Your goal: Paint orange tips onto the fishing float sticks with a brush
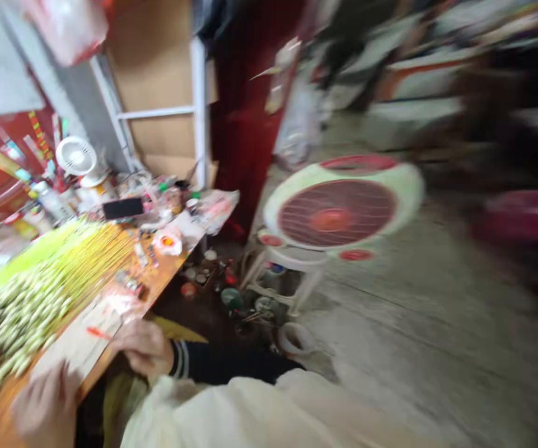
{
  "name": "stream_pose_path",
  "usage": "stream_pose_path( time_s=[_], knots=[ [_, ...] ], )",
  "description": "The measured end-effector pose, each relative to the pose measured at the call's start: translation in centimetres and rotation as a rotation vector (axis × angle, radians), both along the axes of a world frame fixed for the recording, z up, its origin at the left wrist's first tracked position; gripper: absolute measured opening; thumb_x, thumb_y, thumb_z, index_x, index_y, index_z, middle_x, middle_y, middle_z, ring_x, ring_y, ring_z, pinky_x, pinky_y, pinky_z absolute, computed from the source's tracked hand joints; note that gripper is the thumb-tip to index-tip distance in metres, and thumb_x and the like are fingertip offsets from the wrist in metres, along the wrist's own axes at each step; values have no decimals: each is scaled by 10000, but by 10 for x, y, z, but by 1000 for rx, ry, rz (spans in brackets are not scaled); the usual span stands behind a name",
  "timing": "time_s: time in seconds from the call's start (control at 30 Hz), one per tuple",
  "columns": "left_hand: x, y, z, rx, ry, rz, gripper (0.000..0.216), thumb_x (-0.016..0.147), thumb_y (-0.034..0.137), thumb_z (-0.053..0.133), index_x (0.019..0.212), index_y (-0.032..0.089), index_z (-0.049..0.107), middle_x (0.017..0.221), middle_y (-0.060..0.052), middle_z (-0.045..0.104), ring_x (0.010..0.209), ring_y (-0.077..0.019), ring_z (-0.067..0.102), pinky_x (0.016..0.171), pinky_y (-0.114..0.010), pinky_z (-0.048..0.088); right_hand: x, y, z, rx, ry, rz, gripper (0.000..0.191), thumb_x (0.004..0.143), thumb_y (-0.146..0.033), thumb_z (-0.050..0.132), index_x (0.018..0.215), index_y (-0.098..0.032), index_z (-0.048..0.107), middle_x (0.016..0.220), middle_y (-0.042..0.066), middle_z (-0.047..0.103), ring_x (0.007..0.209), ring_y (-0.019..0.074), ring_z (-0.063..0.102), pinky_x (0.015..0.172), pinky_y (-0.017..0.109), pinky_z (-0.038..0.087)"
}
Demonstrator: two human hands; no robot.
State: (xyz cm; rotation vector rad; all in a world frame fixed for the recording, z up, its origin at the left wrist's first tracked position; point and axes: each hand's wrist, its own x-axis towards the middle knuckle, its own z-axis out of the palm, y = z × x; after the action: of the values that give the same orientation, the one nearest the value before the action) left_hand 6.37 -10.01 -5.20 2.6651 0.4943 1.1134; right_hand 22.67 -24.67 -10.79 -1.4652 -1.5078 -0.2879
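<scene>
- L hand (47, 404): bottom-left corner, over near end of table (157, 283). Heavily blurred, so can't tell if fingers are spread or closed, or if it holds anything.
- R hand (145, 345): at table's near edge, back of hand up, knuckles bent and fingers curled loosely inward. Fingertips hidden, so can't tell if they're pinching anything. Dark sleeve (231, 364) w/ striped cuff runs off to the right.
- Sheet (79, 345): pale, flat on table between the 2 hands. R hand touches or just overlaps its right end, L hand at its near end.
- Red bit (97, 333): small and thin, lies on sheet just beside R hand. Too blurred to identify.
- Sticks (49, 274): big bundle of yellow-green sticks w/ pale tips, laid across table just left of sheet, tips toward the person.
- Phone (122, 208): black, flat at far end of table among clutter.
- Small fan (76, 155): white, upright at far-left end of table.
- Floor fan (338, 208): red grille, pale rim, tilted, on floor right of table, well apart from hands.
- Jars (213, 274): small pots on floor beside the table.
</scene>
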Motion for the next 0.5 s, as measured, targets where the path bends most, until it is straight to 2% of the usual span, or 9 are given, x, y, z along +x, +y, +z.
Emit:
stream_pose_path(
  time_s=[0.07, 0.13, 0.27, 0.5],
  knots=[
    [-21, 1, -9, 226, 7, 169, 166, 850, 341, 623, 982, 283, 705, 823, -66, 718, 785, -259, 619, 777, -410, 416, -5, -10, -6, 136, 126, 47, 303, 898, -202, 404, 1060, -233, 658, 1019, 42, 745, 947, 139, 696, 866, 286, 577],
    [-28, 2, -16, 330, 67, 220, 164, 890, 276, 603, 1020, 234, 695, 862, -67, 727, 818, -233, 612, 806, -382, 410, -4, -16, -9, 236, 185, 83, 312, 940, -211, 391, 1144, -207, 627, 1016, 69, 736, 938, 166, 682, 877, 340, 565],
    [-26, 1, -21, 327, 98, 239, 172, 922, 229, 581, 1058, 215, 686, 887, -59, 728, 845, -209, 597, 832, -359, 401, -1, -16, -17, 333, 181, 109, 352, 919, -155, 478, 1243, -206, 607, 1004, 70, 723, 931, 186, 636, 845, 387, 550],
    [-29, -4, -22, 276, 95, 244, 178, 921, 231, 602, 1075, 228, 689, 903, -54, 733, 868, -211, 598, 844, -371, 394, 2, -20, -36, 255, 68, 53, 451, 889, -132, 503, 1325, -222, 568, 1056, 81, 716, 918, 216, 607, 837, 455, 540]
  ],
)
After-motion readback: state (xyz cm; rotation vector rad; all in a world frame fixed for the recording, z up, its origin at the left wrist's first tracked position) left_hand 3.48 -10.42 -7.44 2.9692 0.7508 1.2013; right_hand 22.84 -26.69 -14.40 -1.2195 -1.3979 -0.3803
